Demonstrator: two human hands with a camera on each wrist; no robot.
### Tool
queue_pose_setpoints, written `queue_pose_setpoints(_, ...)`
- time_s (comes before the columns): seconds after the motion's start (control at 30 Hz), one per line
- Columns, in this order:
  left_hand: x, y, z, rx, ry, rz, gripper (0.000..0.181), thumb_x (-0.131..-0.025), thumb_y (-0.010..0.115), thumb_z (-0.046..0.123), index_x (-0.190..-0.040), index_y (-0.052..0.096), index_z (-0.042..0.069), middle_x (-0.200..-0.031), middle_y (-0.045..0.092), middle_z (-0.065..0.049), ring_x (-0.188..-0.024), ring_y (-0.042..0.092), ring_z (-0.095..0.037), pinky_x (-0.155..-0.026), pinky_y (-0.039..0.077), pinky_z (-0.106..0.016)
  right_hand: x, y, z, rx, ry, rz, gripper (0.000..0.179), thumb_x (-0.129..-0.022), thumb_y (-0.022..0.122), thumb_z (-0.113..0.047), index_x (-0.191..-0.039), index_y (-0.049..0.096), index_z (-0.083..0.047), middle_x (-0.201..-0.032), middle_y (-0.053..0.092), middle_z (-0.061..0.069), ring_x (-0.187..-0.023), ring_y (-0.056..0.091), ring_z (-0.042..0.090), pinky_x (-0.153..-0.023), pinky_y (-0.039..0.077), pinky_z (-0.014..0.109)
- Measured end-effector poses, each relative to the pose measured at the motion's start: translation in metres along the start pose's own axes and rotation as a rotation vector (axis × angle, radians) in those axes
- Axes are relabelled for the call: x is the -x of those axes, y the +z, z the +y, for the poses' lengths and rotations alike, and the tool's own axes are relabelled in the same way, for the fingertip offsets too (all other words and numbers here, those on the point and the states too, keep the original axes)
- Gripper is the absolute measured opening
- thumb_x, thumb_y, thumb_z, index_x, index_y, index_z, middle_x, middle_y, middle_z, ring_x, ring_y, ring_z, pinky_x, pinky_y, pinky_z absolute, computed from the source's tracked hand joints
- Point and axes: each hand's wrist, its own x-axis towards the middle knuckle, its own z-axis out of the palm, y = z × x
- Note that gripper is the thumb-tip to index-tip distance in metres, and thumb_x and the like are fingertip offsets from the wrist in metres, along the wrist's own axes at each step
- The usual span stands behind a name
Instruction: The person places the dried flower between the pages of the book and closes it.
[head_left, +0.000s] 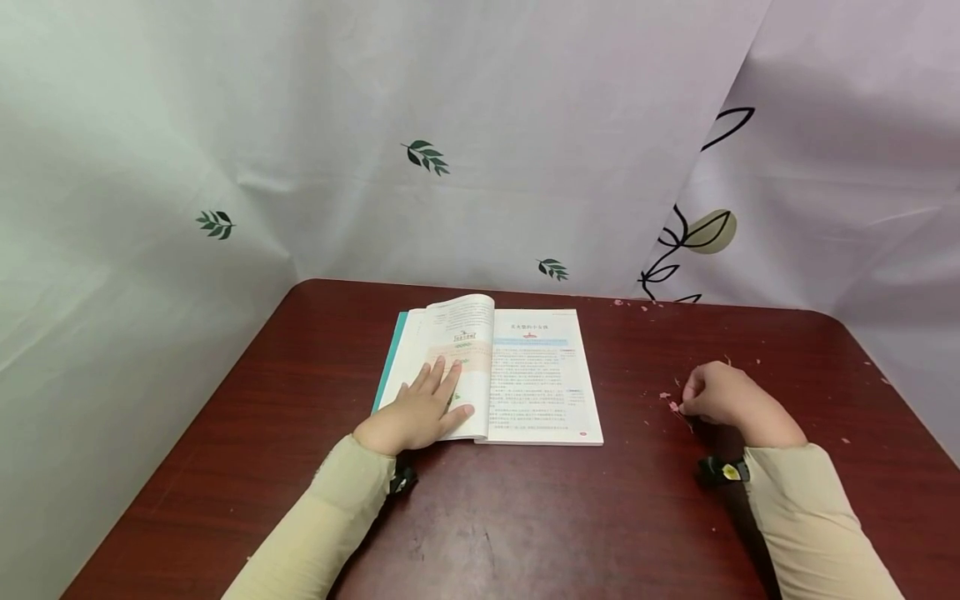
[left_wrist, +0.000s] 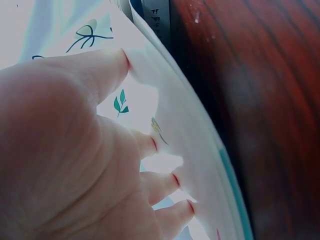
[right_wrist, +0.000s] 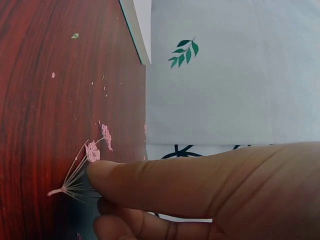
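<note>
My left hand [head_left: 417, 410] lies with fingers spread on the left page of an open book [head_left: 542, 375]. In the left wrist view its fingertips touch the white paper, and the book's teal cover edge [left_wrist: 235, 185] shows beneath the pages. Right of the book, my right hand [head_left: 726, 398] is low over the table, thumb and curled fingers together at a small dried pink flower sprig [right_wrist: 75, 175]. The right wrist view shows the sprig's thin stalks fanning from one stem, with crinkled pink petals [right_wrist: 93, 151] at the thumb tip. The fingers hide part of it.
Small pink petal bits [head_left: 651, 305] and other crumbs are scattered over the dark red wooden table [head_left: 480, 525], mostly on its right side. A pale cloth with leaf prints [head_left: 480, 208] hangs behind the table. Each wrist wears a black strap.
</note>
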Motion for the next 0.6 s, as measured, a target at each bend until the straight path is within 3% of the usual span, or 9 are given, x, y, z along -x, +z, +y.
queue_pose_setpoints(0.2,-0.0060,0.0067,-0.0082,0.011,0.013,0.010,0.079,-0.106,0.043,0.051,-0.164,0.010,0.007,-0.168,0.002,-0.022,-0.154,0.000,-0.042,-0.115,0.013,-0.070,-0.0009,0.0011,-0.0006,-0.049,-0.044,0.031,0.015,-0.087,0.071,-0.005,-0.076,0.061,-0.002,-0.068,0.058,0.002,-0.061,0.054,0.017,-0.058,0.047,0.033)
queue_pose_setpoints(0.6,-0.0058,0.0066,-0.0084,0.006,0.011,0.006,0.078,-0.107,0.043,0.049,-0.164,0.009,0.007,-0.168,0.001,-0.022,-0.154,0.000,-0.042,-0.116,0.013,-0.070,-0.0061,0.0051,-0.0054,-0.164,-0.109,0.072,0.010,-0.088,0.073,-0.003,-0.082,0.066,0.000,-0.072,0.063,0.002,-0.065,0.059,0.017,-0.056,0.052,0.031)
